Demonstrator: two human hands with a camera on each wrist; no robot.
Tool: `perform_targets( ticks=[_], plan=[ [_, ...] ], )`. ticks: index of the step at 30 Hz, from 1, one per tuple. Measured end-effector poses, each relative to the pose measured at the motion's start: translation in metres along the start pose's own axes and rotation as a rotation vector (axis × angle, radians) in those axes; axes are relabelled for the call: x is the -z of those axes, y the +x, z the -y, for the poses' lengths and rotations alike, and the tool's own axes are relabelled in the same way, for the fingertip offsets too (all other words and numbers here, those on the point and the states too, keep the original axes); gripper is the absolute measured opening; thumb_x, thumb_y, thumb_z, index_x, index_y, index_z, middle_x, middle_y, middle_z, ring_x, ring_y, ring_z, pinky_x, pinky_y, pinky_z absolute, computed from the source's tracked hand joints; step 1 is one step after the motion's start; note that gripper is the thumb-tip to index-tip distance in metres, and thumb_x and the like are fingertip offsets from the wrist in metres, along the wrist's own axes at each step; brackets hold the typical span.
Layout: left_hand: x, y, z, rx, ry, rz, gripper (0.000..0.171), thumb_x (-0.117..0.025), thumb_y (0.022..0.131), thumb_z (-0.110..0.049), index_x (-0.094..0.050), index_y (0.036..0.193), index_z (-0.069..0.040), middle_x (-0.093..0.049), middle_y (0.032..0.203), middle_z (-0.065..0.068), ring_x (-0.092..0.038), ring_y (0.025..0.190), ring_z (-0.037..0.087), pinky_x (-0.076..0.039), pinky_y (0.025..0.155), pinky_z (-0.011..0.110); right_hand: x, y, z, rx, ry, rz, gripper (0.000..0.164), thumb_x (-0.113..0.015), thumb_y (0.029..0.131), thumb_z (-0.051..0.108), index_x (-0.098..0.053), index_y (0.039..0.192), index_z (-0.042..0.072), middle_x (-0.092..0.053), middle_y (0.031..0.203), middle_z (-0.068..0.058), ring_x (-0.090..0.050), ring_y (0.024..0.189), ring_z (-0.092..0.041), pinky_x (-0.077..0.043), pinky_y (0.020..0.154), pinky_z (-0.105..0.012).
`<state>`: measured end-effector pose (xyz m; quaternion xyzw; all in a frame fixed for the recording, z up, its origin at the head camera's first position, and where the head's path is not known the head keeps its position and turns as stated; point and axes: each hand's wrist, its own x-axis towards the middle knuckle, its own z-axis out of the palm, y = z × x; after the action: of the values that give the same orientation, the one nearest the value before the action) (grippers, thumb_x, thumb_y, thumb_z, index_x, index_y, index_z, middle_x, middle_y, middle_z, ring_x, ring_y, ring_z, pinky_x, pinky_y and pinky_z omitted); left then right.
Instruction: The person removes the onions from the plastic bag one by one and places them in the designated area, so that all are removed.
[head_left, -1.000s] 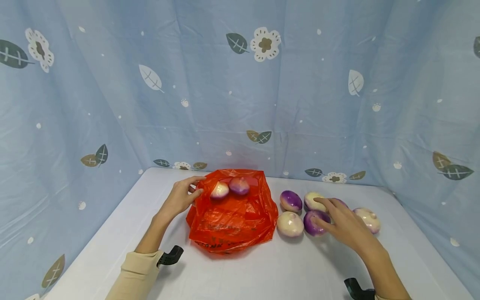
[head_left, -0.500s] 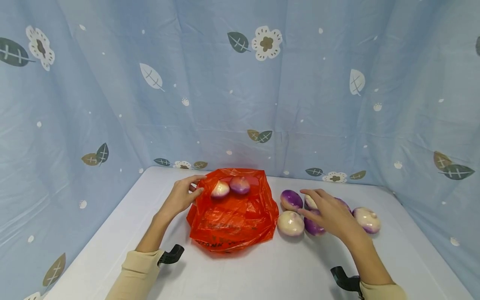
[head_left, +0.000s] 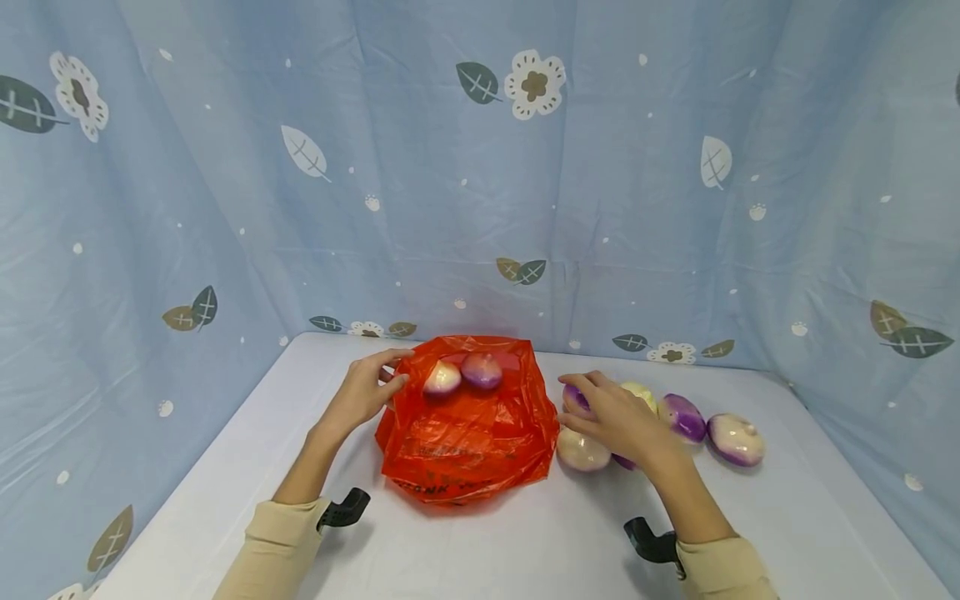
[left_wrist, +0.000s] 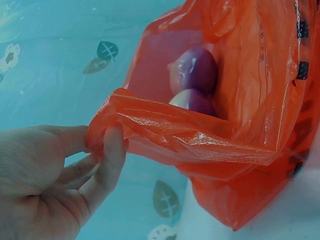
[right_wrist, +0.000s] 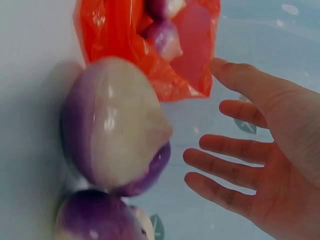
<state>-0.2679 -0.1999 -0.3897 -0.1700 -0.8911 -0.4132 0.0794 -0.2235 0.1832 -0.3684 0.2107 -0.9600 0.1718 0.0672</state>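
Observation:
A red plastic bag (head_left: 465, 454) lies with its mouth spread, and two glossy purple-and-white onions (head_left: 482, 371) are inside. My left hand (head_left: 360, 392) pinches the left rim of the bag between thumb and fingers, as the left wrist view also shows. To the right of the bag, my right hand (head_left: 626, 421) hovers over a group of loose onions, its fingers spread and holding nothing. Just beside it are a pale onion (head_left: 583, 452) and a purple onion (head_left: 576, 402) partly covered by the fingers. In the right wrist view the pale onion (right_wrist: 117, 122) is apart from the hand.
Farther right on the white table (head_left: 480, 558) sit a purple onion (head_left: 682, 418) and a white-and-purple onion (head_left: 737, 440). A yellowish onion (head_left: 641, 393) peeks out behind the right hand. Blue patterned cloth (head_left: 420, 208) hangs at the back and sides.
My right hand has moved left across the loose onions towards the bag, uncovering the purple one farther right. The left hand keeps its hold on the bag's rim.

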Motion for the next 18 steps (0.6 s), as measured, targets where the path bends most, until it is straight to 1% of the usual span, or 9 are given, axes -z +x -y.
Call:
perform_targets(
  ticks=[2,5,6,9,12,13,15,18],
  plan=[
    [0.000,0.000,-0.001,-0.002,0.001,0.000,0.042,-0.066,0.091,-0.003,-0.059,0.133,-0.005,-0.066,0.113,0.023,-0.069,0.073,0.020,-0.059,0.053,0.026,-0.003,0.004,0.004,0.009,0.003,0.017,0.056,-0.072,0.087,0.041,-0.055,0.135,0.018,-0.061,0.124,-0.014,-0.065,0.106,-0.031,-0.057,0.088,-0.054],
    [0.000,0.000,-0.001,-0.005,-0.004,0.003,0.042,-0.066,0.091,-0.002,-0.059,0.133,-0.005,-0.066,0.113,0.023,-0.069,0.073,0.020,-0.059,0.053,0.026,-0.008,0.011,0.011,0.017,-0.011,0.039,0.058,-0.074,0.085,0.040,-0.056,0.135,0.016,-0.062,0.120,-0.012,-0.064,0.092,-0.023,-0.060,0.083,-0.048],
    [0.001,0.000,-0.001,-0.005,-0.006,0.003,0.042,-0.066,0.091,-0.003,-0.059,0.133,-0.005,-0.066,0.113,0.023,-0.069,0.074,0.020,-0.059,0.053,0.026,-0.009,0.012,0.013,0.024,-0.021,0.044,0.058,-0.074,0.085,0.039,-0.056,0.135,0.015,-0.062,0.120,-0.013,-0.064,0.091,-0.023,-0.060,0.082,-0.047],
    [0.001,0.000,-0.002,-0.005,-0.014,0.005,0.042,-0.065,0.091,-0.002,-0.059,0.133,-0.005,-0.065,0.114,0.023,-0.069,0.074,0.020,-0.060,0.054,0.030,-0.013,0.017,0.022,0.018,-0.033,0.069,0.059,-0.074,0.085,0.041,-0.056,0.136,0.016,-0.061,0.124,-0.013,-0.065,0.098,-0.027,-0.059,0.085,-0.049],
    [0.001,0.000,-0.002,0.000,-0.017,0.006,0.042,-0.065,0.091,-0.002,-0.059,0.133,-0.006,-0.065,0.114,0.023,-0.070,0.075,0.021,-0.060,0.055,0.033,-0.017,0.021,0.030,-0.003,-0.026,0.095,0.059,-0.072,0.086,0.043,-0.054,0.137,0.018,-0.059,0.130,-0.013,-0.063,0.114,-0.032,-0.056,0.092,-0.054],
    [0.002,-0.001,-0.001,0.002,-0.017,0.007,0.042,-0.065,0.091,-0.002,-0.059,0.133,-0.006,-0.065,0.114,0.024,-0.070,0.075,0.021,-0.061,0.055,0.033,-0.018,0.022,0.032,-0.017,-0.021,0.107,0.059,-0.071,0.086,0.044,-0.053,0.137,0.019,-0.058,0.132,-0.012,-0.061,0.117,-0.032,-0.055,0.093,-0.055],
    [0.002,-0.001,-0.001,0.006,-0.018,0.008,0.042,-0.065,0.091,-0.002,-0.058,0.133,-0.006,-0.065,0.114,0.023,-0.070,0.076,0.022,-0.060,0.056,0.031,-0.022,0.026,0.036,-0.030,-0.013,0.122,0.060,-0.071,0.087,0.044,-0.052,0.138,0.021,-0.057,0.134,-0.012,-0.061,0.118,-0.032,-0.054,0.093,-0.056],
    [0.002,0.000,-0.001,0.006,-0.018,0.005,0.043,-0.065,0.091,-0.002,-0.058,0.133,-0.006,-0.065,0.114,0.023,-0.070,0.076,0.021,-0.061,0.056,0.032,-0.027,0.030,0.042,-0.071,0.012,0.151,0.061,-0.069,0.088,0.047,-0.047,0.141,0.026,-0.052,0.142,-0.010,-0.057,0.125,-0.032,-0.051,0.098,-0.057]
  ],
)
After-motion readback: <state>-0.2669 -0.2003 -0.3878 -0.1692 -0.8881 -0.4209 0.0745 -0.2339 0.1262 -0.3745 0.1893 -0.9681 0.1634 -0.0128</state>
